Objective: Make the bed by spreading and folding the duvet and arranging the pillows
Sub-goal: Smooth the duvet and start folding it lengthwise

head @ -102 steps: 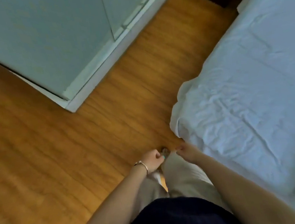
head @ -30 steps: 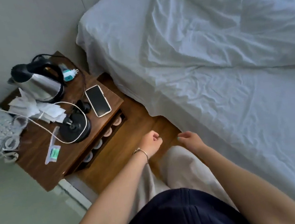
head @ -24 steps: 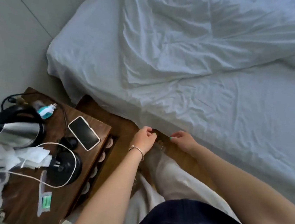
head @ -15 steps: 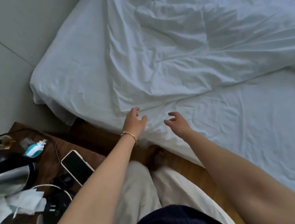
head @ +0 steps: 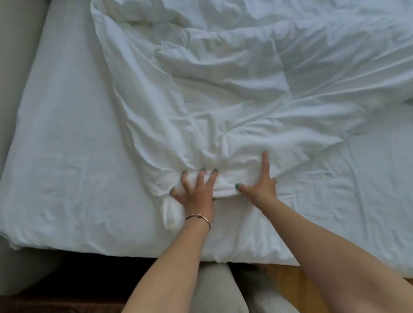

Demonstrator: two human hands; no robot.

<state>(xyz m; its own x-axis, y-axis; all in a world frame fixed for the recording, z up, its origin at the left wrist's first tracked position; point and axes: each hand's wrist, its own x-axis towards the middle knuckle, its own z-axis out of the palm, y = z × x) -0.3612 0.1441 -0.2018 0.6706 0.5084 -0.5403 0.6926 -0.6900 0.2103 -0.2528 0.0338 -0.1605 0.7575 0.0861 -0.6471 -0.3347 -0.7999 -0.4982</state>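
Seen from the head camera, toward 6 o'clock in the middle of the frame, both hands lie on the near edge of the crumpled white duvet [head: 232,96]. Left hand [head: 196,192] lies flat with its fingers spread straight, pressing down on the bunched hem; a thin bangle [head: 199,217] circles that wrist. Right hand [head: 261,183], at 3 o'clock of the left and just beside it, also presses the hem, one finger stretched toward 12 o'clock and the thumb pointing toward 9 o'clock; its other fingers are hidden, so their curl cannot be told. From the hands the duvet spreads toward 12 and 2 o'clock over the bed [head: 70,146], whose sheet lies bare at 9 o'clock. At 7 o'clock in the lower corner shows a dark wooden nightstand [head: 38,312], blurred.
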